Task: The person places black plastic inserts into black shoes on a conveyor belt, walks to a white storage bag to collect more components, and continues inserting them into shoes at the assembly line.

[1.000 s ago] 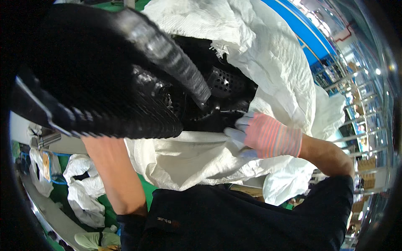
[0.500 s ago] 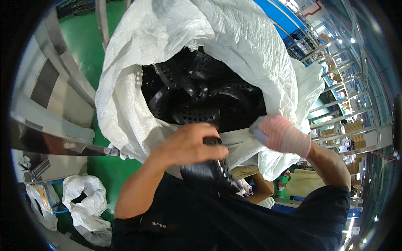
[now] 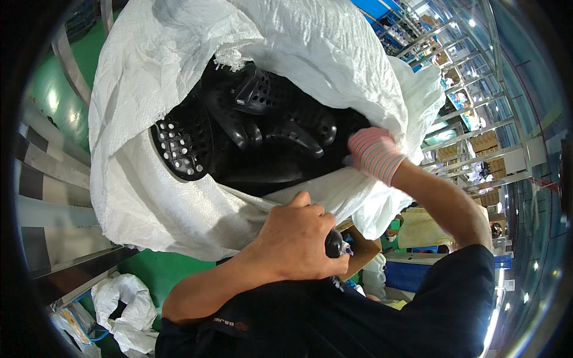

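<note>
A big white woven sack gapes in front of me, holding several black perforated rubber clogs. One black clog at the left of the mouth shows white spots in its holes. My bare left hand is closed around another black clog, just below the sack's near rim; most of that clog is hidden behind the hand and against my dark shirt. My right hand, in a pink-and-grey striped glove, is at the right side of the sack's mouth. Its fingers are blurred and partly hidden.
Metal rails stand close on the left, above a green floor. A smaller white sack lies at lower left. Beneath my right arm are a cardboard box and a blue crate. Metal racks fill the right.
My left hand has moved right and lower with the clog, which is now mostly hidden. My gloved right hand has moved up to the sack's mouth. The view has shifted.
</note>
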### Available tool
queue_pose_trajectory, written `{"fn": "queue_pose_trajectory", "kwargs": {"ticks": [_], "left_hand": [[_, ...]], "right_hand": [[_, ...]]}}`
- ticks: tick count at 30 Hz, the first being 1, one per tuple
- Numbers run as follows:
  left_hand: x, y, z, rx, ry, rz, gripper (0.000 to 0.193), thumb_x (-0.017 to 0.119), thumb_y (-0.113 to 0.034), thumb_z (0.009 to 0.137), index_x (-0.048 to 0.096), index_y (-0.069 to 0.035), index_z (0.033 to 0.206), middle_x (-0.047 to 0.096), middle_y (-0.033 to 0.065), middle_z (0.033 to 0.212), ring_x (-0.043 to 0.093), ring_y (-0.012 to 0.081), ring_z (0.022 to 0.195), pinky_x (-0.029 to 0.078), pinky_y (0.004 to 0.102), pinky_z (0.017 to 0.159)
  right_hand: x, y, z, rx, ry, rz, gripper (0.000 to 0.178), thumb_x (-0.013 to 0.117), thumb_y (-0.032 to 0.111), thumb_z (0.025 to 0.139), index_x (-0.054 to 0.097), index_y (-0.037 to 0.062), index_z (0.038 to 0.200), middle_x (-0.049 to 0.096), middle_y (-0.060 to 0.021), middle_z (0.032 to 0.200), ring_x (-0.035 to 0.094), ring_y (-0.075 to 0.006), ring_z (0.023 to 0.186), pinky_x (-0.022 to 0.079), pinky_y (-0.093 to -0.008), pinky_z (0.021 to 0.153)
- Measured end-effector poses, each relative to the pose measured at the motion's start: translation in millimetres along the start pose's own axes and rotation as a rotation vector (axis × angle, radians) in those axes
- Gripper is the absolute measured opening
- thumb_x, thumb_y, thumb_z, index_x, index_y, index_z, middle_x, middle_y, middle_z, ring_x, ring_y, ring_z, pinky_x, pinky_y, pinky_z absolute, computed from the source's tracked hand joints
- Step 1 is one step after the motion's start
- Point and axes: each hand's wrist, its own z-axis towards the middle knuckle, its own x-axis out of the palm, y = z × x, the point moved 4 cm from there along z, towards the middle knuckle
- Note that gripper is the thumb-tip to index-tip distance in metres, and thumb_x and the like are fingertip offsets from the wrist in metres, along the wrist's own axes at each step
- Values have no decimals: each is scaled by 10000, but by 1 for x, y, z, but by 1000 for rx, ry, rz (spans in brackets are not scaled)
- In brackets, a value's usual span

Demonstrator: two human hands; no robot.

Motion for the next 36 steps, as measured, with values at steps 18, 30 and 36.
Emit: {"fn": "queue_pose_trajectory", "kwargs": {"ticks": [18, 30, 36], "left_hand": [[10, 39, -10, -141, -84, -102, 445, 849, -413, 688, 750, -30, 892, 727, 153, 1064, 677, 337, 1004, 555, 400, 883], [-36, 15, -23, -315, -486, -768, 762, 803, -230, 814, 491, -9, 1472, 691, 94, 1112, 629, 147, 1020, 495, 301, 917], [-11, 60, -29, -63, -572, -1452, 804, 685, -348, 868, 404, -26, 1549, 606, 155, 1379, 649, 255, 1175, 536, 392, 1008]], "right_hand": [[-12, -16, 19, -203, -506, 530, 726, 768, 423, 848, 555, 64, 1442, 607, -222, 1415, 538, -436, 1336, 418, -470, 1131], [-71, 38, -126, -409, -1035, 296, 640, 772, 257, 762, 587, -3, 1317, 620, -180, 1054, 618, -361, 970, 474, -461, 849], [-62, 53, -119, -716, -823, 222, 880, 801, 313, 785, 426, 69, 1543, 591, -220, 1271, 599, -377, 1097, 479, -487, 902]]}}
